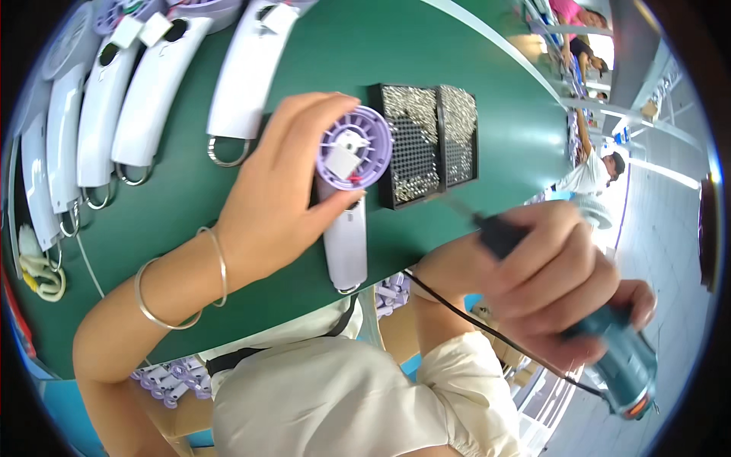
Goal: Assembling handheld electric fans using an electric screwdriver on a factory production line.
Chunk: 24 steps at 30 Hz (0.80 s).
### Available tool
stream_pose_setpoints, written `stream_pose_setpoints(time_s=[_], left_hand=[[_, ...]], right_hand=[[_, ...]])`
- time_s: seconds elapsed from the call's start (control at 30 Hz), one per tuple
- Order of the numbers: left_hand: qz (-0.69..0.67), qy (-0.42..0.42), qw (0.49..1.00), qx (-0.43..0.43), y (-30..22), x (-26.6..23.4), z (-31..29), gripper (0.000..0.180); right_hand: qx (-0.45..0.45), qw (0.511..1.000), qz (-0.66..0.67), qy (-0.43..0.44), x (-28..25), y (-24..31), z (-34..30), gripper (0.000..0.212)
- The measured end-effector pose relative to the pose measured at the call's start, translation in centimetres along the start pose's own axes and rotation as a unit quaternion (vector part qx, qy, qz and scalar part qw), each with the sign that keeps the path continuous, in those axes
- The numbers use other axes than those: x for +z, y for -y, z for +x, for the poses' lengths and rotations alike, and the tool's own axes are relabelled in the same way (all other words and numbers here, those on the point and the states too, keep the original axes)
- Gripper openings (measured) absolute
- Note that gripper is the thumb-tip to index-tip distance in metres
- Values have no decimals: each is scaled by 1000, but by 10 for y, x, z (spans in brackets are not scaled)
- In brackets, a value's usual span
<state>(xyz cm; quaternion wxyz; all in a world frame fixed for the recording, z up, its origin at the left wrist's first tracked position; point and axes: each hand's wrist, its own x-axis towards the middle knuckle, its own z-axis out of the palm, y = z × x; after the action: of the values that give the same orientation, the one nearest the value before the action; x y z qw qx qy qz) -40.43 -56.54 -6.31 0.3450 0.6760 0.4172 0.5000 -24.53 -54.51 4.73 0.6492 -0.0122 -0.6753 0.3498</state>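
My left hand [282,175] is wrapped round the purple round head of a handheld fan [346,251], whose white handle points toward me on the table. Inside the open round head a white square piece and a bit of red wire show. In my right hand [556,282] is a teal corded electric screwdriver [620,358], somewhat blurred. Its thin bit points left toward the near edge of a black two-part screw tray [415,156]; whether the bit touches a screw cannot be made out. Small silvery screws fill much of the tray, and bare holes show in its left part.
Several white fan bodies [156,107] with wire rings lie in a row at the left of the green table [304,38]. A pale cable [46,278] sits at the far left. Boxes of purple-white parts [179,381] stand below the near edge. Other people [598,167] are at the right.
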Motion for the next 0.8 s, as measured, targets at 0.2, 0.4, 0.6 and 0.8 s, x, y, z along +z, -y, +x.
stream_pose_setpoints(time_s=[0.2,0.4,0.6,0.8], left_hand=[[27,5,999,17,0,0,4,68],[13,6,1000,-17,0,1,2,72],[17,20,1000,-16,0,0,2,74],[21,18,1000,-14,0,0,3,75]], right_hand=[[117,939,-224,-233,-90,0,-29,28],[78,902,-259,-335,-121,-11,-40,38],[73,894,-295,-330,-129,-19,-44,37],[53,892,-302,-333,-132,-23,-45,35]])
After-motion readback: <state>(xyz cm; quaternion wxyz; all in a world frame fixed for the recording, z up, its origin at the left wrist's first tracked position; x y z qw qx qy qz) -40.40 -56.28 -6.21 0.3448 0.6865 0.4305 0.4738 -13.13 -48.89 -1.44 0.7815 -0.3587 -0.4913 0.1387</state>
